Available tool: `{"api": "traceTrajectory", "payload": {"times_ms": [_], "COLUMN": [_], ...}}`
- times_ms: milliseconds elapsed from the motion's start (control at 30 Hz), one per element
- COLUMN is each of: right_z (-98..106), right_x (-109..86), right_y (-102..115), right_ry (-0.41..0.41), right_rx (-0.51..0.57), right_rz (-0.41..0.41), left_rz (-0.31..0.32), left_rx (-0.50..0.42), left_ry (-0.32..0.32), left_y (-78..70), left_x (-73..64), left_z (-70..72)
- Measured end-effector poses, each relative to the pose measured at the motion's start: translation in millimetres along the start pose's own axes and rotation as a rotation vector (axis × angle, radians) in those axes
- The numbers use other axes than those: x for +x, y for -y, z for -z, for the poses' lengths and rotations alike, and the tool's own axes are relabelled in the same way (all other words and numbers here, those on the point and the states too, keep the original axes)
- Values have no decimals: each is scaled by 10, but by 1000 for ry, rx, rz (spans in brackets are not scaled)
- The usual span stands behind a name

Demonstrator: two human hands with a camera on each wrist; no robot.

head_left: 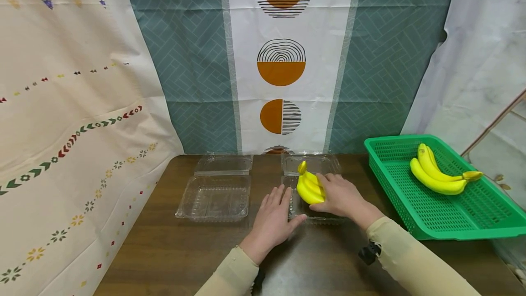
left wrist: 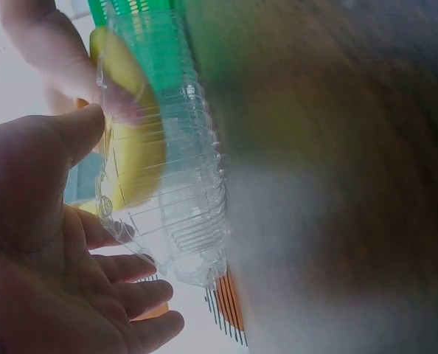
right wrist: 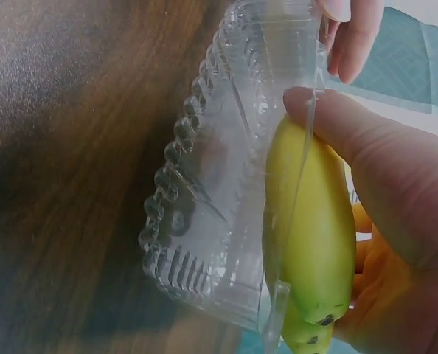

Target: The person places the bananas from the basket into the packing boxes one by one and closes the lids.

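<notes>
My right hand (head_left: 342, 195) grips a bunch of yellow bananas (head_left: 309, 186) from its right side, the stem pointing up and away. The right wrist view has the bananas (right wrist: 311, 221) partly inside a clear plastic clamshell box (right wrist: 219, 169), with the thumb along one of them. At the left edge of that box (head_left: 320, 219) is my left hand (head_left: 273, 220), its fingers extended and spread. From the left wrist, the thumb and fingertips of the left hand (left wrist: 64, 228) appear at the rim of the clear box (left wrist: 182, 184). The box's lid (head_left: 312, 163) lies folded back.
Another clear clamshell box (head_left: 213, 200) stands open to the left, lid back against the patterned cloth (head_left: 197, 58). On the right is a green plastic basket (head_left: 394, 195) holding another banana bunch (head_left: 439, 175). Everything stands on a brown wooden table (head_left: 164, 250).
</notes>
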State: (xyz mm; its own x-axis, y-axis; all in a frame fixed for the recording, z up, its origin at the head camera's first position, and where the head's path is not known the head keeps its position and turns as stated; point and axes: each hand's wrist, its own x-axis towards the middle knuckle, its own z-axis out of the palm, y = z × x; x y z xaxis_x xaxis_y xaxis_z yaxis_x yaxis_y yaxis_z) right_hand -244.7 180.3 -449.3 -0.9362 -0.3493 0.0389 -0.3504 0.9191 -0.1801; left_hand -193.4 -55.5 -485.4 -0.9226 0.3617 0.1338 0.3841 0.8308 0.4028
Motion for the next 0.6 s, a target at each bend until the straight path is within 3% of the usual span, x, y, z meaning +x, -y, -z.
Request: {"api": "traceTrajectory", "payload": {"times_ms": [600], "right_z": [-144], "right_x": [53], "right_y": [14], "right_ry": [81], "right_rx": [3], "right_rz": [20], "left_rz": [13], "left_rx": [3], "left_ry": [10], "left_y": [-2], "left_x": [3], "left_z": [0]}}
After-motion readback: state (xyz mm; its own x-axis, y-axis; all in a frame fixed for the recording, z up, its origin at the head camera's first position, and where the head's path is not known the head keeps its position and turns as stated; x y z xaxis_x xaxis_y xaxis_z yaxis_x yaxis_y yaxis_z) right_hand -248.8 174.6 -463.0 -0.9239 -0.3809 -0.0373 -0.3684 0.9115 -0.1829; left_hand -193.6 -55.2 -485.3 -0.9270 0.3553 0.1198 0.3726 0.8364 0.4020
